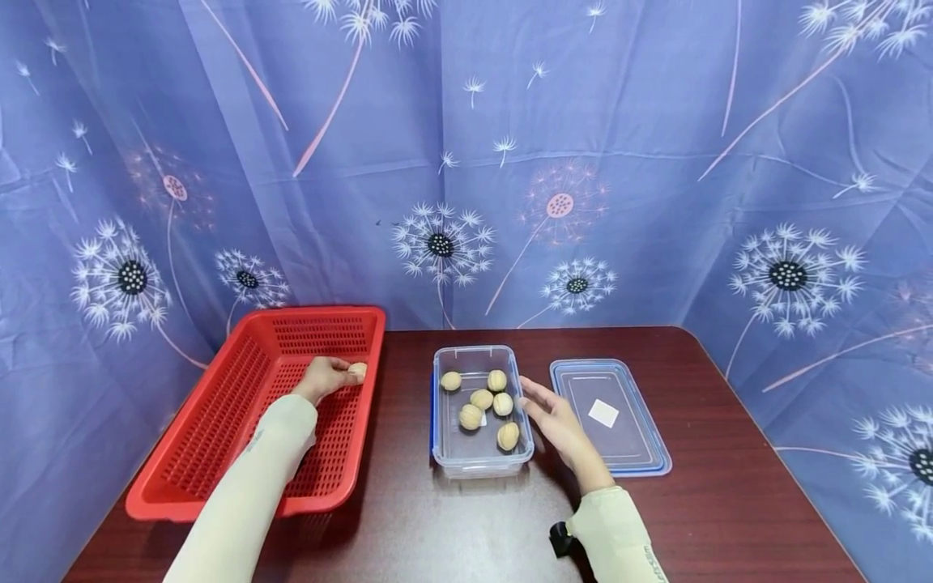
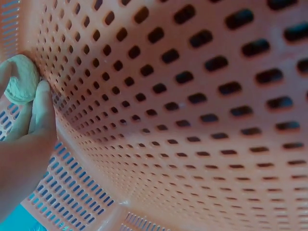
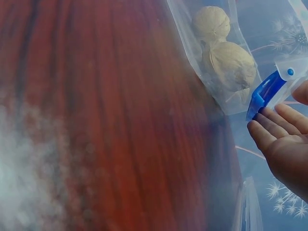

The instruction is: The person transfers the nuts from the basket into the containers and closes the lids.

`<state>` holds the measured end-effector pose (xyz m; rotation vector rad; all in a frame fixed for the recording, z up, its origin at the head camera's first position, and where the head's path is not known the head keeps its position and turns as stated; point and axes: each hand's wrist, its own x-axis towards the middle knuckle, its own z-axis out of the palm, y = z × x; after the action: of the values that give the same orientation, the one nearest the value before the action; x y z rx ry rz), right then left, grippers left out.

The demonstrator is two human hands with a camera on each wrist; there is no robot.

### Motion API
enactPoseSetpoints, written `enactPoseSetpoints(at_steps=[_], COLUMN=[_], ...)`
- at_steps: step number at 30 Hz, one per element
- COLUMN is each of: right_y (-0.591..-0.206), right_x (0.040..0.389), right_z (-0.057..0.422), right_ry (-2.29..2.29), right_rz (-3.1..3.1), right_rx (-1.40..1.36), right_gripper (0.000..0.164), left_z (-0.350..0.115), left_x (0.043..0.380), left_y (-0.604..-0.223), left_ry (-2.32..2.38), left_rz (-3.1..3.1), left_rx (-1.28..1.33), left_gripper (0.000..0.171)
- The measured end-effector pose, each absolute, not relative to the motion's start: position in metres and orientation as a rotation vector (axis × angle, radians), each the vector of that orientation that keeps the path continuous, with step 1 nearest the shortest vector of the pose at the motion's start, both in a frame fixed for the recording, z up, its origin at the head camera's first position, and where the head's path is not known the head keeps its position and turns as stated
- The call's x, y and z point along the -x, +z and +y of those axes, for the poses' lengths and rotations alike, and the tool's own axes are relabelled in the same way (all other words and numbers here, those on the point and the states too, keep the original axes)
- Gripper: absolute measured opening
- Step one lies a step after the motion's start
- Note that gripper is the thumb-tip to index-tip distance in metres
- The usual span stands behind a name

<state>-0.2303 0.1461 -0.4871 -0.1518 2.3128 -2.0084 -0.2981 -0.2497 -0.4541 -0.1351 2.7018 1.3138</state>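
Observation:
My left hand (image 1: 325, 379) reaches into the red plastic basket (image 1: 378, 348) and pinches a walnut (image 1: 357, 370) close to the basket's right wall. In the left wrist view that walnut (image 2: 23, 79) sits between thumb and fingertips, against the perforated side. A clear plastic container (image 1: 477, 470) in the middle of the table has several walnuts (image 1: 470, 417) spread over its floor. At the container's right side is my right hand (image 1: 557, 425), fingers fairly straight. The right wrist view has its fingertips at the blue latch (image 3: 267, 94); whether they press on it is unclear.
A clear lid with a blue seal (image 1: 634, 441) and a white square label lies flat on the dark red wooden table (image 1: 736, 486), right of the container. Behind the table hangs a blue dandelion-print curtain (image 1: 649, 178).

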Motion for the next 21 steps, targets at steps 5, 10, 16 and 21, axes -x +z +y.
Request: enactPoseSetpoints(at_steps=[5,10,16,21], right_y=[-0.488,-0.488,-0.487,-0.487], right_x=[0.231,0.230,0.229,0.228], right_z=[0.146,0.145,0.145,0.146], right_ry=[-2.012,-2.023,-2.028,-2.023], right_rz=[2.316,2.304,2.297,2.296], right_rx=[0.153,0.159,0.158,0.161], right_gripper=[0.045,0.046,0.045,0.045], left_z=[-0.248,-0.249,-0.250,-0.248], left_x=[0.296,0.295,0.295,0.294], left_y=[-0.450,-0.449,-0.446,-0.440], left_ry=[1.235,1.223,1.290,1.361], left_rz=[2.763,2.788,2.786,2.821], left_rx=[0.146,0.165,0.191,0.214], left_gripper=[0.044,0.046,0.044,0.044])
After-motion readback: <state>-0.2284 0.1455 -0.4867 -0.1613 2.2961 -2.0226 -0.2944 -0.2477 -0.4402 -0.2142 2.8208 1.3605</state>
